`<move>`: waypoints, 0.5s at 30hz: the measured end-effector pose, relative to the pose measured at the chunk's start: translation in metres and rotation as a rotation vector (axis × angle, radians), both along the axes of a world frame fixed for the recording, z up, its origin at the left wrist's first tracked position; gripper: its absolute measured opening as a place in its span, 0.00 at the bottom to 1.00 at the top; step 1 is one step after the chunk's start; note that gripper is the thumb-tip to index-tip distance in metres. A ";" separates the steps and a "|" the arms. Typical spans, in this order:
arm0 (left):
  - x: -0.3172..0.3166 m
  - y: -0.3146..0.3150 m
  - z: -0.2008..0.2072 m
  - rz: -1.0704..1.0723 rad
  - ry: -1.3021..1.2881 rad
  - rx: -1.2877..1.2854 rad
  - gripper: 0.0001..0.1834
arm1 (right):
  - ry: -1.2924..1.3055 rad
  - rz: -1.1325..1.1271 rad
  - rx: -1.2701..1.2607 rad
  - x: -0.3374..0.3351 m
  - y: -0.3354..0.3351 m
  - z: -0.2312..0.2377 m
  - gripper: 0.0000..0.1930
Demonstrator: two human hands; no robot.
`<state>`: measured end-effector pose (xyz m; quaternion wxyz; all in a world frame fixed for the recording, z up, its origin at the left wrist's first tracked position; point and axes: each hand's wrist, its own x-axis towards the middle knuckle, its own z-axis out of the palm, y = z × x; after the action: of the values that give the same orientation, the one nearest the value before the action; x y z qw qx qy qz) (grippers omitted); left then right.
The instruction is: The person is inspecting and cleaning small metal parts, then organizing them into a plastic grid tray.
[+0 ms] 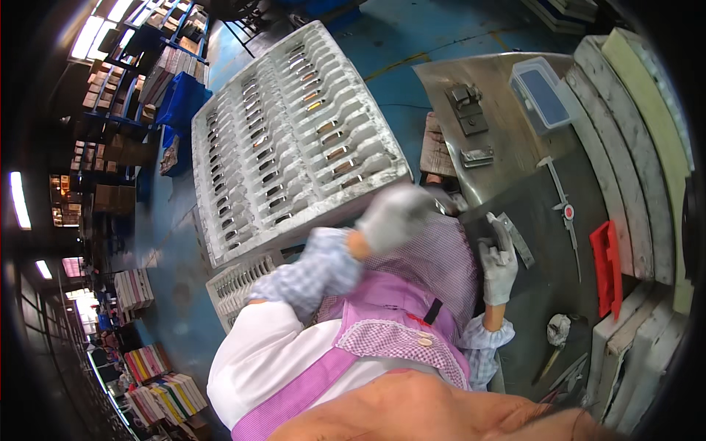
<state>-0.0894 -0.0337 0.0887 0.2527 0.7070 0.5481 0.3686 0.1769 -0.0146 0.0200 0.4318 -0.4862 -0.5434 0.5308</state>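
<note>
My left hand (397, 217), in a white glove, is smeared by motion over my lap beside the table edge. A dark, shiny metal piece (443, 200) shows at its fingertips; whether the hand grips it cannot be made out. On the dark tabletop lies my right hand (499, 264), also gloved, with its fingers stretched out. Just beside those fingers is a flat metal strip (518, 239). To the left stands a large white foam tray (323, 212) holding rows of slim metal parts in its slots.
A caliper (567, 212), a red plastic piece (606, 268) and a clear box (544, 95) lie on the metal table (507, 184). A metal fixture (467, 109) stands farther back. Foam slabs (618, 147) line the right side. A smaller slotted tray (239, 283) sits below the large one.
</note>
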 end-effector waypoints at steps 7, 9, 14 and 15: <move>-0.215 0.057 0.015 0.570 0.220 -0.141 0.14 | -0.438 0.026 -0.134 0.004 0.006 -0.032 0.17; -0.228 0.062 -0.002 0.556 0.242 -0.152 0.13 | -0.579 0.047 0.092 -0.002 0.000 -0.032 0.17; -0.227 0.065 -0.028 0.652 0.778 -0.056 0.19 | -0.714 0.072 0.047 0.012 -0.008 -0.027 0.18; -0.230 0.069 -0.026 0.653 0.848 0.055 0.20 | -0.715 0.063 0.048 0.012 -0.007 -0.026 0.18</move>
<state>-0.3191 0.0357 0.0623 -0.1374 0.5928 0.7838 0.1242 0.1885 -0.0213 -0.0058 0.2091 -0.6139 -0.6872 0.3272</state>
